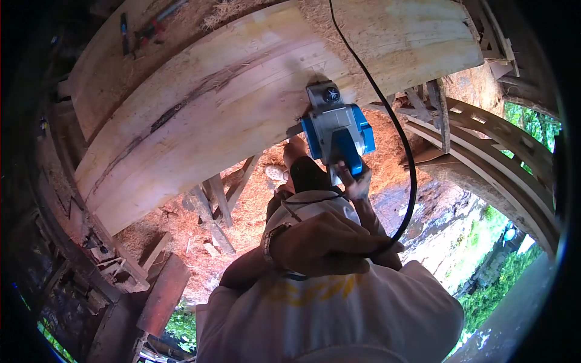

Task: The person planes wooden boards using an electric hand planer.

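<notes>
A blue and silver electric hand planer [339, 130] sits at the near edge of a wide wooden board [242, 103], its front part over the wood. My right hand [357, 181] is closed around the planer's rear handle. Close to my chest, my left hand [327, 242], with a bracelet at the wrist, has its fingers closed on the black power cord [407, 212]. From there the cord loops up on the right and crosses over the board. A long dark crack [166, 115] runs along the board's grain. The planer's underside is hidden.
Wooden trestle legs [221, 202] stand beneath the board. Orange shavings [254, 209] cover the ground. Hand tools [148, 33] lie at the far left on another board. Curved timber pieces [484, 139] lean at right, and a wooden plank [163, 293] stands at lower left.
</notes>
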Motion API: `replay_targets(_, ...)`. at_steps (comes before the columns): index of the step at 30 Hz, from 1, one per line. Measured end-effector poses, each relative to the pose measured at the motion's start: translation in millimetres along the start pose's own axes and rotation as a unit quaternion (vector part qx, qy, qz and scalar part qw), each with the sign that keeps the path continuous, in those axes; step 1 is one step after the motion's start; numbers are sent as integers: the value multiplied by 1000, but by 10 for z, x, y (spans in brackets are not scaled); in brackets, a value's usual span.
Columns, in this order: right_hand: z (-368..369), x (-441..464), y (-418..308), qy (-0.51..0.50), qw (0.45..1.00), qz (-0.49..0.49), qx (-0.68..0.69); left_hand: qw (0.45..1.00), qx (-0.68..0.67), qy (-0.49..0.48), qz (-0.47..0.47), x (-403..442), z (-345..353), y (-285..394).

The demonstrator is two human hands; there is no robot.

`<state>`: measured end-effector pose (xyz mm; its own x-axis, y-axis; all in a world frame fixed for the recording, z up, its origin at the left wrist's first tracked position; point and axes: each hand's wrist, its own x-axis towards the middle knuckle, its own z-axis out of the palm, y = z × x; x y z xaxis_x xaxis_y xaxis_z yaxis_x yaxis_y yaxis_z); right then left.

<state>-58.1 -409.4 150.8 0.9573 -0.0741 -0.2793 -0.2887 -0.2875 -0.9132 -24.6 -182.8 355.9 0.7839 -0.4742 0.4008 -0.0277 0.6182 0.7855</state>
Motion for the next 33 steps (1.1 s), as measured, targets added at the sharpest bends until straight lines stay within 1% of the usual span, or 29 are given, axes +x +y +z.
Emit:
replay_targets(2, 32, 76, -7, 6, 1000, 0, 23, 999, -22, 26, 8, 2, 56, -87)
replay_targets(4, 139, 261, -20, 6, 999, 12, 39, 1000, 10, -9, -26, -1, -26, -26)
replay_targets(5, 184, 421, -79, -3, 1000, -2, -8, 998, 27, -25, -43, 10, -68, -2)
replay_targets(6, 251, 575, -167, 6, 999, 5, -41, 999, 33, -20, -36, 41, -94, -1)
replay_targets(8, 372, 939, -441, -3, 997, -36, -71, 999, 42, -11, -21, 112, -141, 0)
replay_targets(10, 475, 1344, -495, -8, 991, -71, -113, 999, 49, 0, -5, 208, -179, -18)
replay_targets(11, 568, 1537, -532, 1, 995, -49, -83, 998, 45, 21, 22, 278, -183, -58)
replay_targets(12, 630, 1741, -579, -13, 997, -32, -75, 997, 43, 43, 49, 349, -187, -97)
replay_targets(13, 729, 1929, -654, -4, 997, -57, -44, 992, 31, 79, 93, 455, -142, -188)
replay_targets(15, 849, 2343, -788, -26, 993, -84, -80, 989, 41, 82, 119, 623, -163, -239)
replay_targets(16, 923, 2519, -977, -9, 987, -139, -85, 991, 64, 48, 104, 740, -258, -179)
replay_targets(17, 1020, 2727, -1026, -5, 984, -167, -60, 991, 84, 34, 96, 820, -273, -187)
replay_targets(18, 1137, 2973, -1006, 3, 973, -226, -48, 991, 103, 18, 88, 899, -288, -195)
replay_targets(21, 1352, 3475, -1166, -37, 975, -198, -96, 987, 133, 32, 90, 1087, -122, -326)
replay_targets(22, 1364, 3505, -1216, -52, 972, -194, -120, 986, 134, 36, 94, 1153, -78, -345)
replay_targets(23, 1329, 3459, -1203, -61, 975, -187, -102, 985, 135, 39, 98, 1197, -16, -369)
replay_targets(25, 1205, 3339, -1145, -73, 980, -175, -68, 987, 144, 13, 69, 1187, 163, -465)
replay_targets(26, 1117, 3243, -950, -73, 972, -216, -60, 987, 150, -5, 56, 1178, 232, -506)
replay_targets(28, 787, 2707, -828, -68, 974, -206, -66, 988, 140, -8, 60, 1142, 366, -567)
replay_targets(30, 369, 2092, -732, -111, 985, -116, -67, 991, 124, -18, 53, 1052, 448, -599)
replay_targets(32, 1, 1500, -544, -107, 988, -79, -74, 992, 114, -22, 44, 972, 514, -646)
replay_targets(33, -163, 1245, -380, -106, 989, -76, -71, 994, 95, -13, 49, 945, 540, -674)
